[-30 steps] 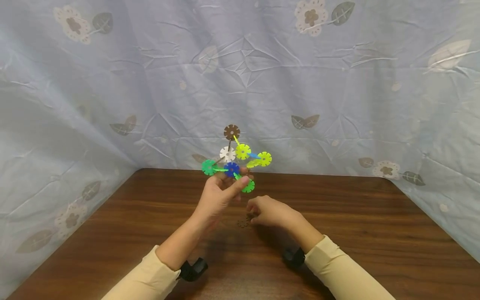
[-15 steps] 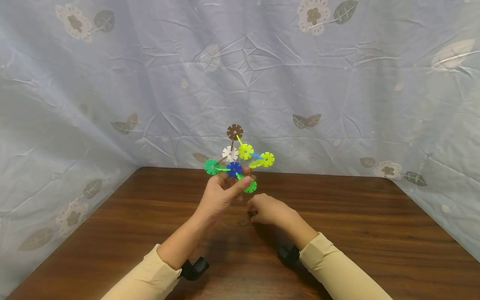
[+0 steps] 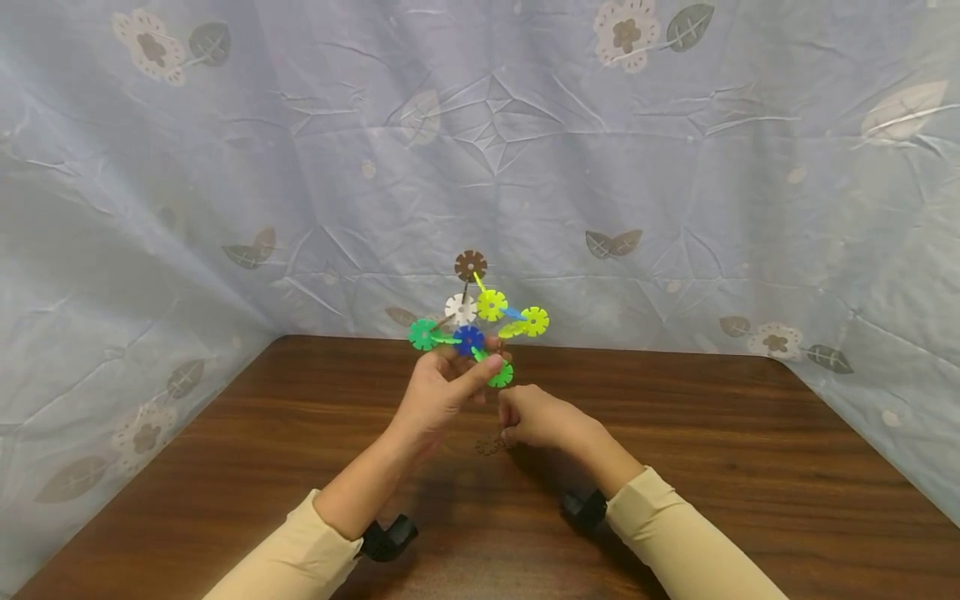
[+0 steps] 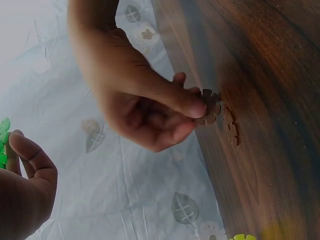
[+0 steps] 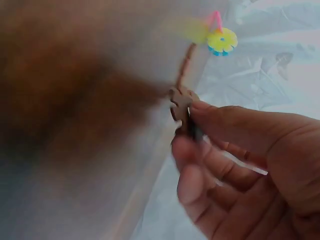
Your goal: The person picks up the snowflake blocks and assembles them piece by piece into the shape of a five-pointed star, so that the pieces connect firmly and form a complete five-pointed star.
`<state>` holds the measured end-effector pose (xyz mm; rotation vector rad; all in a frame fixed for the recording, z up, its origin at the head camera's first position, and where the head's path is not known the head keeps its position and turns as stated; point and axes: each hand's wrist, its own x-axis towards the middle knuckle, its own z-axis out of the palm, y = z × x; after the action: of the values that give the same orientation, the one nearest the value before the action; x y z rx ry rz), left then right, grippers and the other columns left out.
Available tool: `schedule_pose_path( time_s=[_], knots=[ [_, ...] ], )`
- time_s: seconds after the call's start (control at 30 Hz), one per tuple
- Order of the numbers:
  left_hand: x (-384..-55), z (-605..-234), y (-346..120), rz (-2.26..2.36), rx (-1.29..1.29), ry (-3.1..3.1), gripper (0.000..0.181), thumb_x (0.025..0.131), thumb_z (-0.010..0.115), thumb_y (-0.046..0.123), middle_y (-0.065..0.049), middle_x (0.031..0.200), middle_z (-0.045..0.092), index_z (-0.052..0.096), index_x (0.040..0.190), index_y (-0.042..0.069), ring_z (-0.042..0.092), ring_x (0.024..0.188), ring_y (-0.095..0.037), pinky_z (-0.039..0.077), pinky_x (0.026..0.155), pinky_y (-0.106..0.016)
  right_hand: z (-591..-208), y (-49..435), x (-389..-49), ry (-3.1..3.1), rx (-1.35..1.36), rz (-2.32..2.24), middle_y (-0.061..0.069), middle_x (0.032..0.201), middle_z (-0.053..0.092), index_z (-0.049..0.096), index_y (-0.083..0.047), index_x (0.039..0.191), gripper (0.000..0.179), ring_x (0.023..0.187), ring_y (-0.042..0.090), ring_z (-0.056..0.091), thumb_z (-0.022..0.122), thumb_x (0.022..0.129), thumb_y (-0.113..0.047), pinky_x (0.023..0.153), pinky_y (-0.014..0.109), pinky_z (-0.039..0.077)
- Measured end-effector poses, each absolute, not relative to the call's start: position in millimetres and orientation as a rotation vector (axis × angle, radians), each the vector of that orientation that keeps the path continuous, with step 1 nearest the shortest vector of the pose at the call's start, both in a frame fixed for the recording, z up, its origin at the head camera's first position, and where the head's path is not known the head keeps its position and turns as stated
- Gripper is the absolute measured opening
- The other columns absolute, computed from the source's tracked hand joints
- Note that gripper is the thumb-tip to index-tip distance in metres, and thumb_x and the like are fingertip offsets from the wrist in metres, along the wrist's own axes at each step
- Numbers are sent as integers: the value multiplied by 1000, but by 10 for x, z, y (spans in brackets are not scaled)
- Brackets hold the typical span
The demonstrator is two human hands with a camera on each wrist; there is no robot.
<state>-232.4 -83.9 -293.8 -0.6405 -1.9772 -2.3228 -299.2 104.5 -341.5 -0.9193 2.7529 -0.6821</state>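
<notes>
My left hand (image 3: pixel 438 387) holds up a structure of slotted interlocking discs, gripping it low with thumb and fingers. Its discs include a brown one (image 3: pixel 470 266) at the top, a white one (image 3: pixel 459 309), a dark blue one (image 3: pixel 468 340), and green and yellow ones, several joined edge-on. Lower and to the right, my right hand (image 3: pixel 543 419) pinches a loose brown interlocking disc (image 4: pixel 212 107) between thumb and fingers, as the left wrist view shows. Another brown disc (image 4: pixel 231 126) lies beside it against the tabletop. The right wrist view shows the pinched disc close up, partly covered by the fingertips.
The dark wooden table (image 3: pixel 712 467) spreads around both arms. A pale floral curtain (image 3: pixel 487 167) hangs behind its far edge and along both sides. Each wrist carries a black camera mount (image 3: pixel 388 537).
My right hand has shifted slightly around the brown disc, low over the table. The left hand still holds the disc structure in almost the same spot.
</notes>
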Motion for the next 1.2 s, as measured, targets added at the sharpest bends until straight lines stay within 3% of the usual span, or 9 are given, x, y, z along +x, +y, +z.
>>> schedule_pose_path(
  time_s=[0.3, 0.5, 0.63, 0.8, 0.87, 1.0, 1.2],
  knots=[
    [-2346, -2913, -874, -2291, -623, -2008, 22, 103, 66, 13, 3, 118, 76, 66, 124, 8, 71, 110, -7, 54, 73, -29, -2961, 1221, -2910, 2794, -1043, -851, 6, 90, 79, 77, -3, 108, 12, 80, 11, 71, 73, 97, -8, 74, 28, 59],
    [-2346, -2912, -883, -2294, -630, -2002, 29, 102, 67, 15, -1, 130, 72, 65, 129, 4, 71, 111, -10, 60, 77, -33, -2677, 1401, -2824, 2968, -1068, -1056, 12, 95, 79, 77, -4, 105, 10, 84, 22, 74, 71, 100, -10, 76, 35, 61],
    [-2351, -2926, -886, -2313, -681, -1982, 34, 103, 68, 17, 0, 124, 74, 63, 132, 2, 77, 101, -16, 63, 77, -37, -2544, 1497, -2763, 3052, -1010, -1269, 14, 98, 79, 75, -1, 108, 13, 88, 28, 75, 69, 101, -10, 77, 33, 61],
    [-2352, -2947, -883, -2344, -704, -1978, 34, 103, 67, 17, -3, 121, 74, 62, 133, 3, 80, 90, -18, 64, 71, -33, -2445, 1548, -2708, 3094, -1022, -1724, 17, 95, 78, 75, 3, 107, 14, 78, 6, 71, 70, 100, -8, 69, 19, 59],
    [-2354, -2958, -880, -2352, -700, -1980, 36, 103, 68, 18, -4, 123, 74, 61, 134, 2, 80, 88, -17, 63, 69, -31, -2411, 1542, -2671, 3041, -1055, -1917, 9, 91, 77, 75, 5, 105, 13, 75, 0, 66, 72, 99, -6, 66, 17, 58],
    [-2358, -2966, -866, -2362, -696, -1975, 39, 102, 68, 18, -2, 121, 75, 59, 136, -1, 80, 86, -16, 62, 67, -30, -2333, 1488, -2548, 2938, -1136, -2033, -8, 89, 76, 77, 3, 103, 10, 75, 4, 67, 74, 96, -4, 61, 18, 56],
    [-2366, -2986, -852, -2330, -683, -2000, 35, 102, 68, 16, 1, 116, 74, 62, 134, 3, 80, 85, -14, 61, 68, -30, -2334, 1334, -2394, 2895, -1294, -1861, 10, 90, 79, 79, -1, 102, 8, 63, 6, 62, 74, 96, -3, 53, 22, 51]
  ],
)
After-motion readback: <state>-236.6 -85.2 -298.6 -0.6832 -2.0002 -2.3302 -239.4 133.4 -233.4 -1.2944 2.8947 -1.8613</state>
